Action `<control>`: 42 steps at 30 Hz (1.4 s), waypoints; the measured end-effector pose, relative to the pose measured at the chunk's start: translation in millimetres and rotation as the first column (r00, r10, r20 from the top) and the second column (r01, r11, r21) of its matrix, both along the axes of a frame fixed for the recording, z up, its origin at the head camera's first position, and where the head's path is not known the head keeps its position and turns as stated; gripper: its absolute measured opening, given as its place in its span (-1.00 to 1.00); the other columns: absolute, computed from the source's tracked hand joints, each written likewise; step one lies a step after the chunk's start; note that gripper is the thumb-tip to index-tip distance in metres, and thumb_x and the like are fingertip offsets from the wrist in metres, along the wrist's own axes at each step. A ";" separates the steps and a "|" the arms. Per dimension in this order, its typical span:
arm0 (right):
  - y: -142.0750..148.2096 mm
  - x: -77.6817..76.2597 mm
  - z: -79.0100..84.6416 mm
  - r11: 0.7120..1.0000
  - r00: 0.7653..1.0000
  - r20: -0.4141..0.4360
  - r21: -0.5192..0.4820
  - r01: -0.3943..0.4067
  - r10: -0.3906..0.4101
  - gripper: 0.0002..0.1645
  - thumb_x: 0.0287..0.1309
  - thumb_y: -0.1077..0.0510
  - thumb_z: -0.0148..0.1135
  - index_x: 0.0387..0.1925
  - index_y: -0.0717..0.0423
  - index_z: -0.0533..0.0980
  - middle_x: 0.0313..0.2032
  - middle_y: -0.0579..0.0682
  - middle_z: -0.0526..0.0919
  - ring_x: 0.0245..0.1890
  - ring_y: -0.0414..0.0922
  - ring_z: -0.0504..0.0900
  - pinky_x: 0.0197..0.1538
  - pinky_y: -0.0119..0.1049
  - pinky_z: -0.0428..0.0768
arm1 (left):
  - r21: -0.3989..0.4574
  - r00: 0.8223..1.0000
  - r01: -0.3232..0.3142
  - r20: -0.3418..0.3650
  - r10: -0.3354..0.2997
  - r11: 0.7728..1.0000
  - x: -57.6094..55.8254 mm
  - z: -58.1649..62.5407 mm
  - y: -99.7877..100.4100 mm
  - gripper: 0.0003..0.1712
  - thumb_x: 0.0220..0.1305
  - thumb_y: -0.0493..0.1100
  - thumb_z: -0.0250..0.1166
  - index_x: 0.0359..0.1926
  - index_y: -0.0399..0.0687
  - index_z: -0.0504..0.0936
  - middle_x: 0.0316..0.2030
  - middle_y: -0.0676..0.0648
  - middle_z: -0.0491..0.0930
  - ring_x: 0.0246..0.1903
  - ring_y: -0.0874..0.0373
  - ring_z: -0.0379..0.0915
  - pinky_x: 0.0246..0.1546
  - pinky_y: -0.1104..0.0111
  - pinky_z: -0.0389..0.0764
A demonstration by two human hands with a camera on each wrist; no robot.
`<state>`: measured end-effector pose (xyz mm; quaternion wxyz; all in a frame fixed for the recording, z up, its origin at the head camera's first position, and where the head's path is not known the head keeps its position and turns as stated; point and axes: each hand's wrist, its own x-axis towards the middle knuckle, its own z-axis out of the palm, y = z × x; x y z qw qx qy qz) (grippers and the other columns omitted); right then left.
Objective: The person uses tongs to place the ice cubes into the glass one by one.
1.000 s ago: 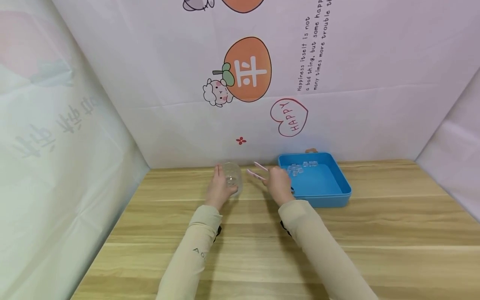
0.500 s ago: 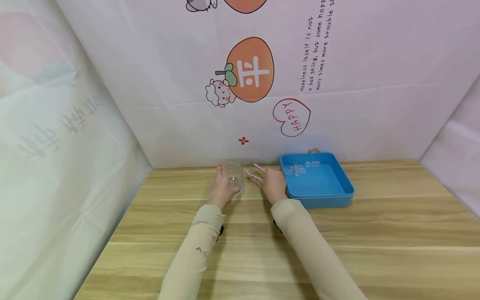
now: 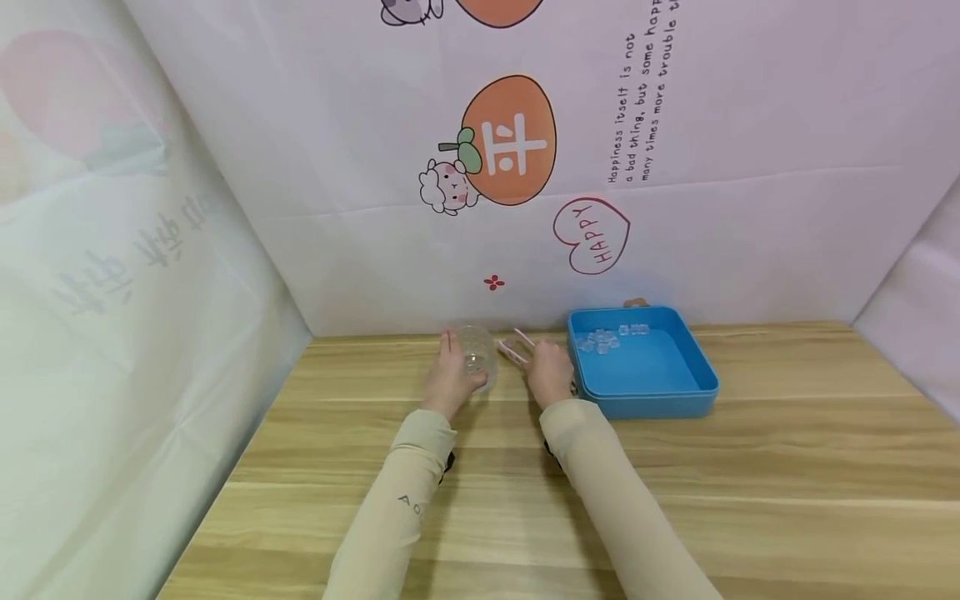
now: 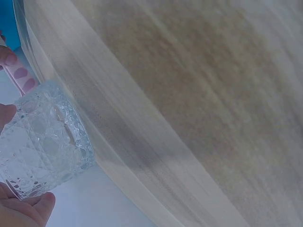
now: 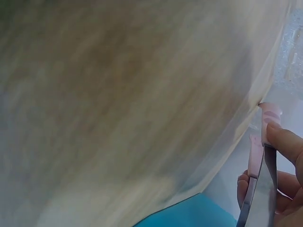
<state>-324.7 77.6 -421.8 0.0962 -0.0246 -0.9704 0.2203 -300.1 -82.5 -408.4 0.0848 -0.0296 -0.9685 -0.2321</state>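
Observation:
A clear patterned glass [image 3: 476, 348] stands at the back of the table, and my left hand [image 3: 447, 381] grips it from the left. Its cut-diamond surface shows in the left wrist view, with the thumb on one side and fingers on the other. Just right of the glass, my right hand [image 3: 550, 372] holds metal tongs [image 5: 265, 184] with pink ends, thumb on one arm and fingers on the other. The pink ends point toward the glass with a gap between them; I cannot tell whether a clear cube sits there.
A blue tray [image 3: 647, 405] stands right beside my right hand. Several small clear cubes [image 3: 602, 340] lie at its back left, with a short row of cubes [image 3: 633, 330] by its rear wall. A printed white cloth [image 3: 360, 267] hangs directly behind the table [image 3: 495, 517].
My right hand has moved a little left with the tongs, away from the tray, and the arms of the tongs have drawn closer. My left hand still holds the glass; the head view has shifted slightly.

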 end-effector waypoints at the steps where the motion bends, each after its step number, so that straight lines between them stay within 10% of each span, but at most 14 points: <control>1: 0.3 -0.6 -1.0 1.000 1.000 0.006 0.003 -0.001 0.001 -0.69 0.09 0.10 0.37 -0.28 0.32 0.61 -0.30 0.20 0.68 -0.28 0.11 0.66 -0.23 -0.04 0.66 | 0.003 1.000 0.000 0.004 0.000 1.000 0.0 -0.2 0.5 0.16 0.03 -0.04 0.45 0.43 -0.46 -0.06 0.43 -0.41 0.00 0.27 -0.29 0.29 0.19 0.08 0.48; 42: 2.4 1.5 13.3 0.996 0.998 -0.051 -0.075 -0.039 0.035 -0.76 0.15 0.18 0.30 -0.19 0.27 0.65 -0.27 0.23 0.71 -0.23 0.14 0.67 -0.19 -0.01 0.65 | 0.026 1.000 -0.018 -0.011 0.019 0.999 1.4 -2.5 -0.3 0.17 0.03 -0.03 0.45 0.44 -0.43 -0.06 0.44 -0.38 0.02 0.25 -0.29 0.32 0.19 0.07 0.49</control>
